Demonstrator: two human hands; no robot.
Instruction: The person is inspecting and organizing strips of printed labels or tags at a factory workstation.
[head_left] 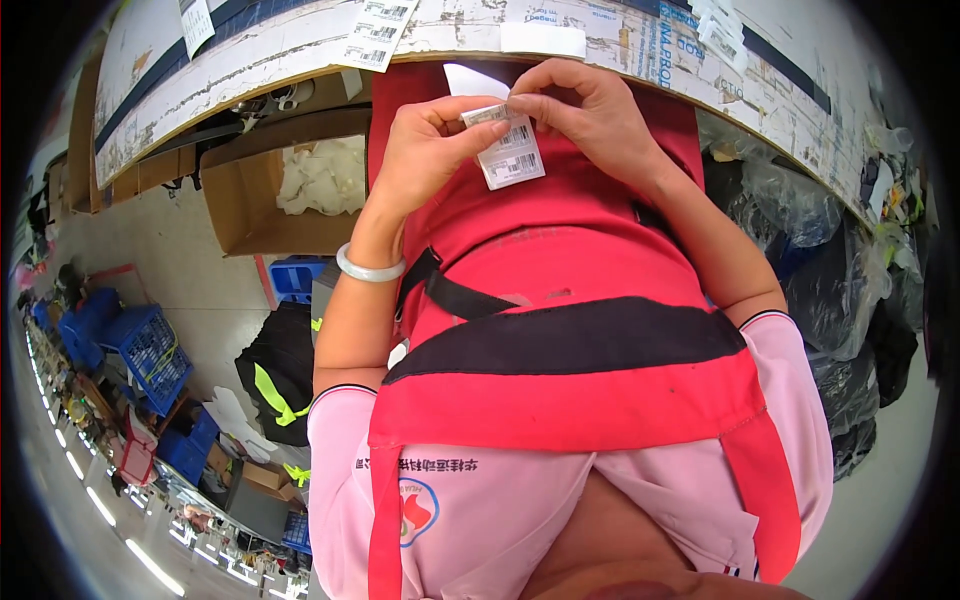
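Observation:
Over my red apron, a short strip of white barcode labels is pinched between the thumb and fingers of my left hand. Its lower end hangs free below my thumb. My right hand is closed at the strip's upper edge, thumb and forefinger together on it; the exact spot under the fingertips is hidden. A blank white piece of paper sticks up just beyond my left fingers; whether it joins the strip, I cannot tell.
Across the far side runs a worn table with a label sheet and a white paper slip near its edge. A cardboard box holds pale material under it at left. Clear plastic bags gather at right; blue crates stand farther left.

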